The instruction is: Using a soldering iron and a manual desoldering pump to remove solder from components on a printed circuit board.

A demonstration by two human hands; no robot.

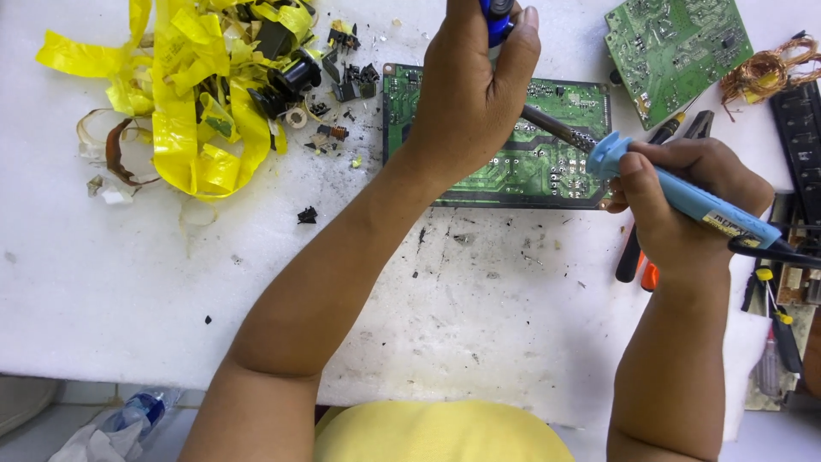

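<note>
The white surface [128, 282] is carrying a heap of yellow tape [184, 94], loose black parts and a second board [678, 47] at the far right, and in the middle the green circuit board [513, 167] is lying solder side up. The right hand [684, 205] is gripping the blue soldering iron [684, 195] like a pen, its metal tip [556, 130] slanting down onto the board's joints. The left hand [475, 90] is closing around a dark blue tool [496, 17], held upright above the same spot. To my eye, good work here is calling for steady wrists, heat on one joint only, and the cord [774, 250] trailing clear of both forearms.
</note>
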